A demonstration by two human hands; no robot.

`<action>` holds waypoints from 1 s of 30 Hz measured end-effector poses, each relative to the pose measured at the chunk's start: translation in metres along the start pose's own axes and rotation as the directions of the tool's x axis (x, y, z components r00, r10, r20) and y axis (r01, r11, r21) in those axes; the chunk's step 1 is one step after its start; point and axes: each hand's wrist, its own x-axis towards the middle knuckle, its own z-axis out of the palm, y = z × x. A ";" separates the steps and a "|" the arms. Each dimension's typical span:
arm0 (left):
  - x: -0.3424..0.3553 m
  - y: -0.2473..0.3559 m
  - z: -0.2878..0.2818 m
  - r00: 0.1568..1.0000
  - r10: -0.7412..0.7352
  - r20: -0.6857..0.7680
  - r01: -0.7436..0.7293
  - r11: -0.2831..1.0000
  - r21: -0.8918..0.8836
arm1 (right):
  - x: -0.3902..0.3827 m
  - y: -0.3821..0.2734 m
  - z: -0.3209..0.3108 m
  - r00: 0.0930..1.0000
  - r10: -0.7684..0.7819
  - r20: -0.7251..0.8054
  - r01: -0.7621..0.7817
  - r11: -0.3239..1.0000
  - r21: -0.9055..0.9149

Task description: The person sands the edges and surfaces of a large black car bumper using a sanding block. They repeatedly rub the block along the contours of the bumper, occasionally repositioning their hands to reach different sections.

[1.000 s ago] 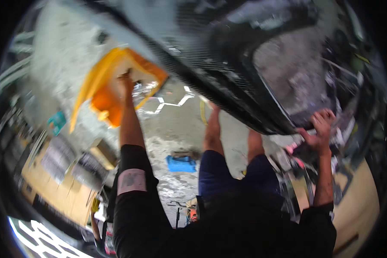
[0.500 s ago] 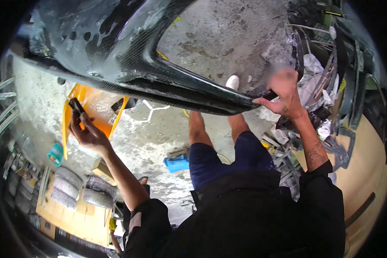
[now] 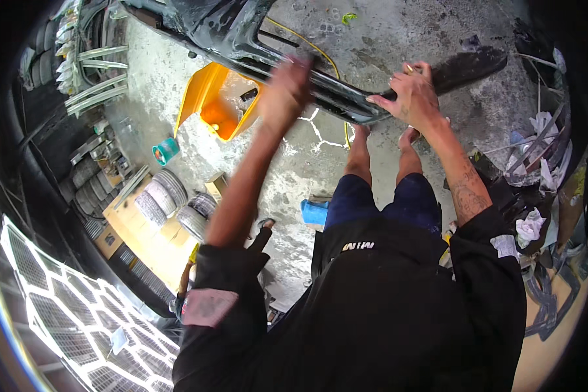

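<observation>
A long black car body part with a woven carbon-fibre look, probably a bumper (image 3: 346, 97), stretches from the upper left toward the right, wet and shiny in places. My left hand (image 3: 285, 95) is on its upper face, smeared by motion, around a small dark block (image 3: 315, 64) that is itself blurred. Near the corner of the bumper, my right hand (image 3: 413, 98) is closed on its edge, thumb toward the left and fingers bent over the top. A dark wing of the part (image 3: 473, 68) runs out to the right beyond that hand.
A yellow tub (image 3: 188, 98) with a dark item inside stands beneath the bumper at left. A yellow hose (image 3: 320, 53) crosses the concrete floor. A teal bucket (image 3: 166, 151), tyres (image 3: 151, 208) and a blue cloth (image 3: 314, 212) lie further left. Scrap and bags (image 3: 536, 150) crowd the right.
My left hand has moved right, from above the yellow tub onto the bumper, with the dark block. My right hand keeps its hold near the corner. The whole view has shifted.
</observation>
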 end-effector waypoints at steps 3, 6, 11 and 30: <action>0.038 -0.049 -0.027 0.968 -0.061 -0.243 0.086 0.992 0.097 | 0.003 -0.014 -0.008 0.997 0.010 0.070 -0.011 1.000 0.016; 0.004 0.009 0.038 0.971 -0.233 -0.062 0.236 0.970 0.057 | 0.000 -0.009 -0.006 0.980 0.074 0.184 -0.079 0.997 0.020; 0.036 -0.001 -0.016 0.989 -0.132 0.061 0.116 0.970 0.214 | -0.006 0.002 0.005 0.999 0.041 0.011 -0.041 0.999 0.031; 0.035 -0.011 -0.035 0.971 -0.195 0.140 0.145 0.942 0.304 | -0.004 -0.006 -0.005 0.998 0.037 0.045 -0.039 0.999 0.037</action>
